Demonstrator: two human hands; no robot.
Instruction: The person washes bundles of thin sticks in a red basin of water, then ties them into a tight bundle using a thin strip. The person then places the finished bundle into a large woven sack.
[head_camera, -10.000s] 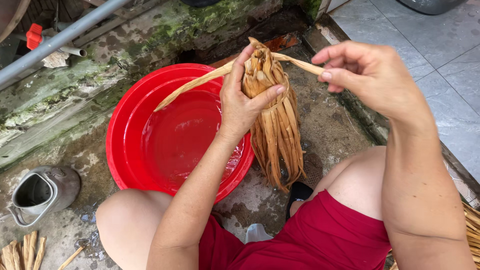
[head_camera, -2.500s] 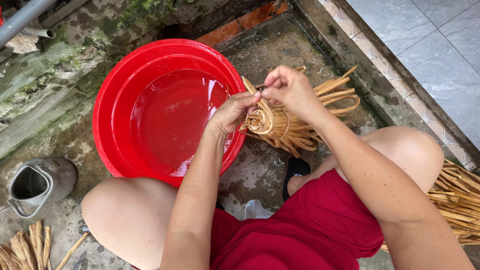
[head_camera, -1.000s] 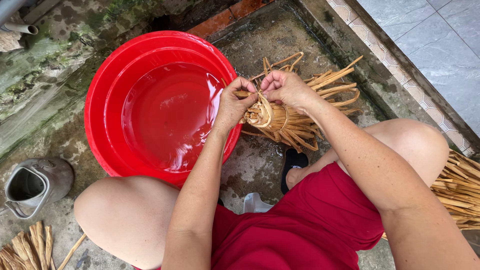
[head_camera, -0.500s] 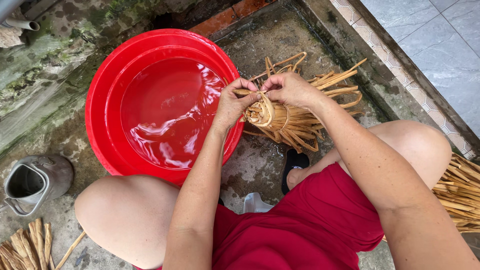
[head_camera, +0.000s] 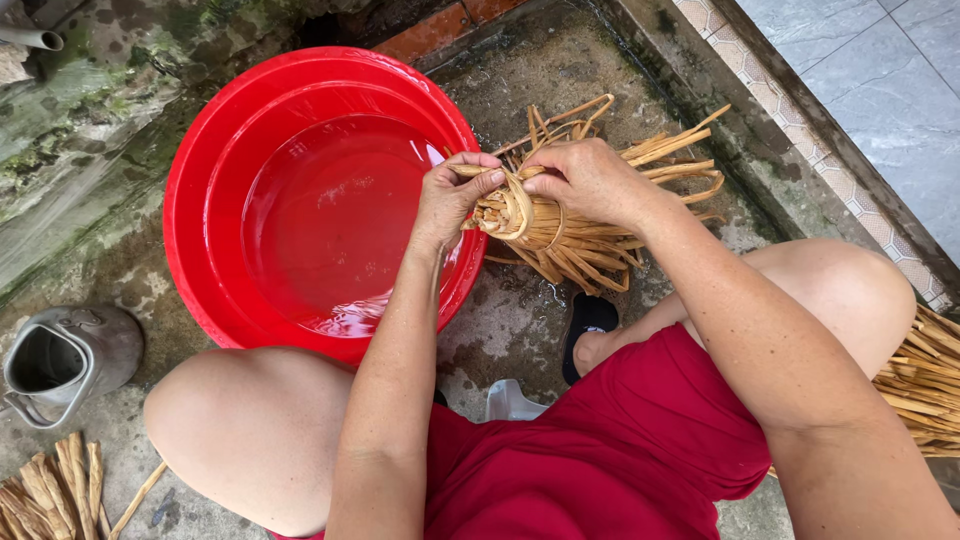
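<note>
**Both hands on a bundle of dry strips**

The bundle (head_camera: 560, 225) of tan, dried leaf strips is held just beside the rim of the red basin (head_camera: 215, 200), its loose ends fanning toward the tiled step (head_camera: 850, 80). The left hand (head_camera: 455, 195) pinches a strip at the bound end; the right hand (head_camera: 590, 180) grips the bundle from above. The basin holds water and stands on wet, mossy concrete (head_camera: 90, 200). A metal cup (head_camera: 65, 360) and more strips (head_camera: 925, 385) lie nearby.

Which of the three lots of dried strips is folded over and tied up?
The bundle of strips held by the left hand and right hand beside the red basin. The bottom-left pile and right-edge pile lie loose.
</note>
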